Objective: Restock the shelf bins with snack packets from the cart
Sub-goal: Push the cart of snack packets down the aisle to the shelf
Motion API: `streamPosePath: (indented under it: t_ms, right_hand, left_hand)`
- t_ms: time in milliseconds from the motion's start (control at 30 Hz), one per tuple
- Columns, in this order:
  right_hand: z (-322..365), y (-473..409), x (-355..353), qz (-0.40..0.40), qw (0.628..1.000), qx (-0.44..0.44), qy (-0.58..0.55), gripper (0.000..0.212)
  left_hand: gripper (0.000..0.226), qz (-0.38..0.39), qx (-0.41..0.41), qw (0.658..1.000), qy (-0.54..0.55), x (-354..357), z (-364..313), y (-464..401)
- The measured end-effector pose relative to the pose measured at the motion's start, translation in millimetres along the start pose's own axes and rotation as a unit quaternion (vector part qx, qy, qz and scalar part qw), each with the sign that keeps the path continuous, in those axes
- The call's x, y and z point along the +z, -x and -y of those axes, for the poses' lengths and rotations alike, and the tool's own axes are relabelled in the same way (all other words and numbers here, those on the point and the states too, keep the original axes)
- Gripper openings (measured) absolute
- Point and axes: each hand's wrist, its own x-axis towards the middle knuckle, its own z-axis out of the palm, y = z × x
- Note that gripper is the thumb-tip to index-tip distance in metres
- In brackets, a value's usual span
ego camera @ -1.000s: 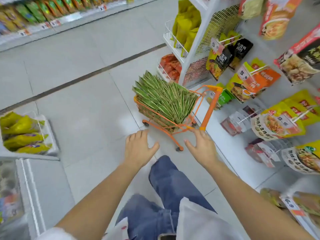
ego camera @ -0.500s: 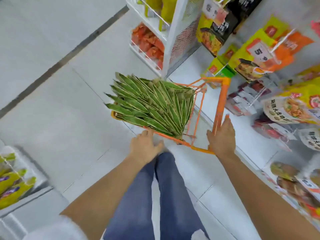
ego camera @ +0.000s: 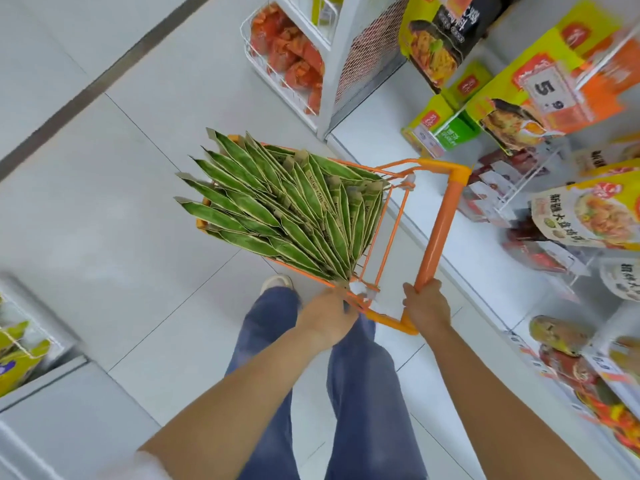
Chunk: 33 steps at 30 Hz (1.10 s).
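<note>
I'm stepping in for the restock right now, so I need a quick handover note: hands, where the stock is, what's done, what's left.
Right hand grips the lower end of the orange handle of the cart.
Left hand holds the cart's near corner, beside the packets.
Green snack packets stand fanned and tightly packed in the cart basket, which looks full; none is in either hand.
The cart stands on the aisle floor, next to the white shelving on the right.
Done: cart brought alongside the shelves.
Left: pick out packets and fill the bins; nothing restocked yet, as far as visible.
</note>
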Motion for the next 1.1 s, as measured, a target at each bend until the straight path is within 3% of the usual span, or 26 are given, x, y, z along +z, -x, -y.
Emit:
streamPosePath:
  t_ms: [133,233,300,467,600,833,1100]
  right_hand:
    - [-6,-6,-19,0.051,0.997,-0.061,0.003,0.038]
    - [4,-33,-46,0.065,0.984,-0.149,-0.069,0.06]
    - [24,-60,-69,0.088,0.974,-0.184,-0.099,0.062]
    - [76,-101,-104,0.162,0.963,-0.189,-0.1,0.036]
    - [87,-102,-110,0.181,0.965,-0.176,-0.069,0.041]
    - [87,-94,-102,0.195,0.964,-0.183,-0.005,0.057]
    - [73,-49,-56,0.226,0.943,-0.226,0.092,0.045]
  left_hand:
    - [0.028,0.008,-0.016,1.0,0.014,13,-27,-5]
    - [0.044,0.039,-0.026,0.999,0.012,32,-49,-17]
    - [0.051,0.032,-0.031,0.999,0.007,46,-64,-23]
    - [0.04,-0.006,-0.037,0.997,-0.071,76,-93,-21]
    - [0.052,-0.029,-0.054,0.995,-0.072,82,-99,-25]
    - [0.054,-0.071,-0.067,0.995,-0.02,103,-96,-13]
    - [0.052,-0.146,-0.129,0.979,0.065,160,-68,21]
